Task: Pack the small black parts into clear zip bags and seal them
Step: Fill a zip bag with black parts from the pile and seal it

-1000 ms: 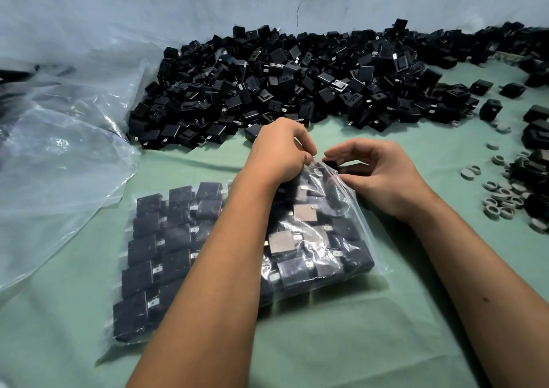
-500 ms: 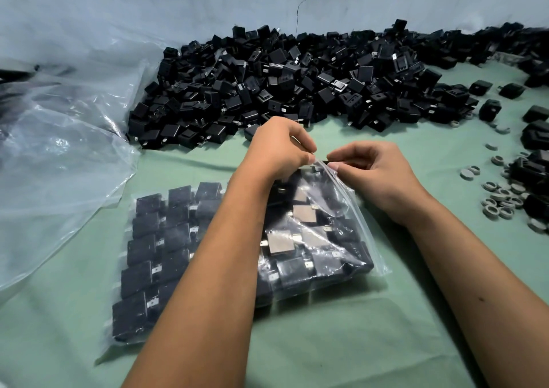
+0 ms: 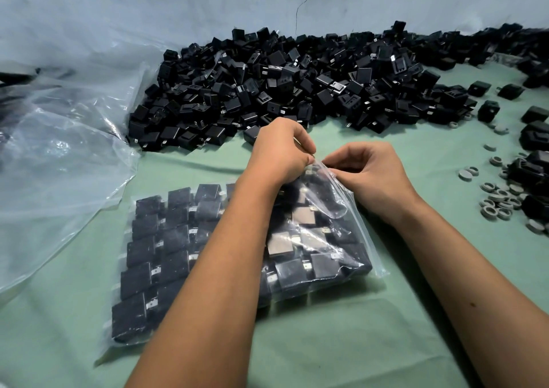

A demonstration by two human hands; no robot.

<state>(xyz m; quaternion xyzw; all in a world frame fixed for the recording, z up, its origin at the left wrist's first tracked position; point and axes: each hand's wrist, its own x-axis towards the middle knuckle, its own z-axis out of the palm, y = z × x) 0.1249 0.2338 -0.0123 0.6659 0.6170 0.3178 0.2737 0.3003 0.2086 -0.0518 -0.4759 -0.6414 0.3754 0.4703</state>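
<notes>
Hands on crinkly clear bag

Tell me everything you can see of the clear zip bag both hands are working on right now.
The clear, glossy plastic zip bag lies on the green cloth, filled with small black square parts with metal tabs, packed loosely. Its far top edge is lifted and crinkled. The left hand and right hand pinch that edge close together. Whether the zip is closed cannot be told. Its left side lies against or over a second, flatter filled bag, and the left forearm crosses above both.
</notes>
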